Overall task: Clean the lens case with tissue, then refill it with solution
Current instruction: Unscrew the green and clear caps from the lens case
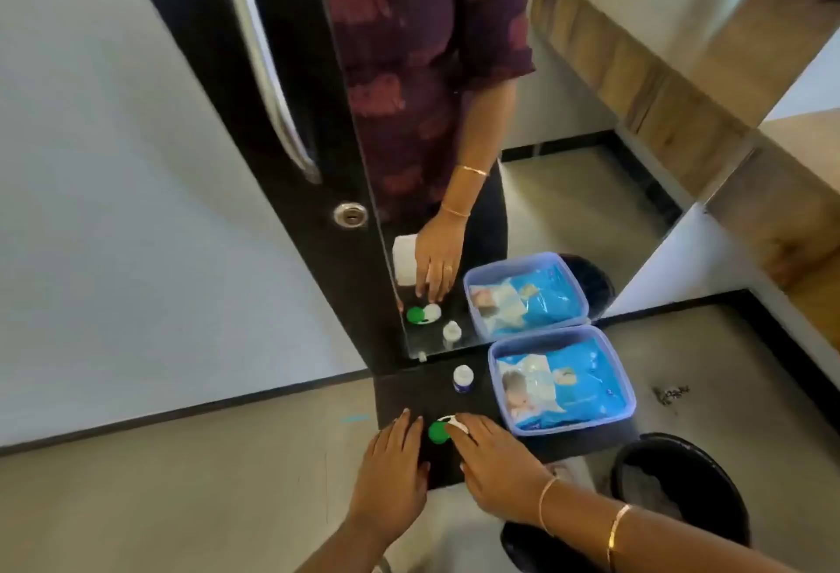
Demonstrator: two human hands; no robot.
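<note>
The lens case (442, 429) lies on a small black shelf (400, 395); it has a green cap on the left and a white cap on the right. My right hand (493, 463) rests with straight fingers on the white cap, partly covering it. Just left of the case, my left hand (393, 459) lies flat on the shelf, apart from the green cap. A small white solution bottle (462, 378) with a dark base stands upright behind the case. A blue tissue pack (563, 383) lies in a pale purple tub (632, 395) at the right.
A mirror (545, 163) stands right behind the shelf and repeats the hands, case, bottle and tub. A black bin (682, 486) sits on the floor at the lower right. A dark cabinet door with a steel handle (268, 72) rises at the left.
</note>
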